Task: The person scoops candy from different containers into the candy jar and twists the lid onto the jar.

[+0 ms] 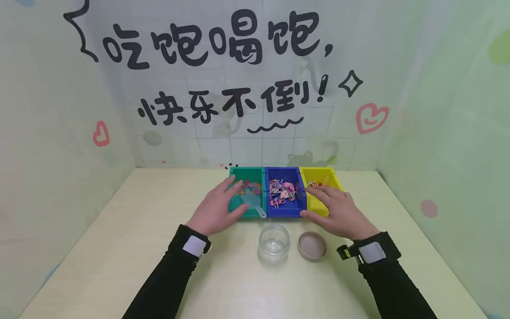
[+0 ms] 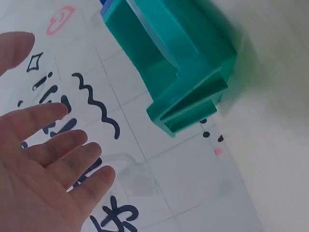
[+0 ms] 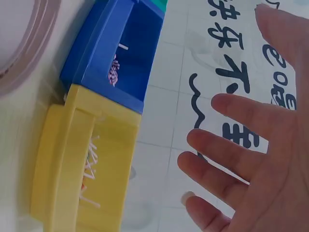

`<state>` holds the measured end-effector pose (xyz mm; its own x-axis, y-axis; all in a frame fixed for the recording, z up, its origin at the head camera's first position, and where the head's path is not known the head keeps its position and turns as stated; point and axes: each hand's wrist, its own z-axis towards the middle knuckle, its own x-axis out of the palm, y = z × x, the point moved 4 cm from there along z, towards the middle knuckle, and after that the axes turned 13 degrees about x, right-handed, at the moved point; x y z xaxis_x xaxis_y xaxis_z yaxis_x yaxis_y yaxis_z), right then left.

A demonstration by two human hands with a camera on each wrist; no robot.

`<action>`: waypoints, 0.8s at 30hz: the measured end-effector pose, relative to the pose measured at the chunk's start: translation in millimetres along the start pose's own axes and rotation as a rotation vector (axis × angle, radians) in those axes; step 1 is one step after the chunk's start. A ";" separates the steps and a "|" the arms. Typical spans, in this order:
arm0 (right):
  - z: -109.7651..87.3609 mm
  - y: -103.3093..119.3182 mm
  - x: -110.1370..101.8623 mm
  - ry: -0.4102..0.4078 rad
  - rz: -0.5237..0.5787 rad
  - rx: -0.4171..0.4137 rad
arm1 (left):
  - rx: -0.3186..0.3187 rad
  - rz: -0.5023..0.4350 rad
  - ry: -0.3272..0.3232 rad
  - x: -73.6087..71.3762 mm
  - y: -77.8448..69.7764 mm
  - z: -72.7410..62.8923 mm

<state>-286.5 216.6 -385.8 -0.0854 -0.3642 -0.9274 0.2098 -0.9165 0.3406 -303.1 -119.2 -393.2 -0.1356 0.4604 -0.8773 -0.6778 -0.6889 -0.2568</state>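
My left hand (image 1: 217,204) is held over the left side of the green bin (image 1: 235,173), fingers spread and holding nothing. Across that bin lies a translucent pale scoop (image 1: 253,200), its handle over the front rim, among small pinkish and orange pieces (image 1: 256,187). With fingers loosely spread, my right hand (image 1: 338,208) hovers over the front of the yellow bin (image 1: 334,175), also holding nothing. The blue bin (image 1: 283,173) between them contains several swirl-patterned lollipops (image 1: 283,192). White sticks (image 3: 91,164) stick up inside the yellow bin.
In front of the bins stands an open clear jar (image 1: 274,241). A round pinkish-beige lid (image 1: 312,246) lies to its right on the light wood table (image 1: 159,266). Behind the bins rises a printed backdrop (image 1: 247,146) with black lettering.
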 end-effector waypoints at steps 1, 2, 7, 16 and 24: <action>1.0 0.8 0.2 -0.008 0.015 0.002 | -0.019 -0.020 -0.010 -1.8 3.1 -0.4; 2.1 2.0 0.5 -0.013 0.034 0.006 | -0.041 -0.042 -0.017 -2.8 6.4 -1.0; 14.6 13.0 6.0 0.011 0.150 0.053 | -0.166 -0.164 -0.040 -0.1 23.7 -5.5; 40.3 45.5 26.3 0.237 0.327 0.235 | -0.304 -0.283 -0.104 21.5 54.2 -15.6; 56.4 58.8 51.9 0.427 0.300 0.243 | -0.341 -0.322 -0.075 34.5 59.7 -16.7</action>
<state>-333.6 134.5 -405.1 0.3545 -0.5614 -0.7478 -0.0697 -0.8134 0.5776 -336.2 -153.8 -445.5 -0.0180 0.7112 -0.7028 -0.4201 -0.6432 -0.6402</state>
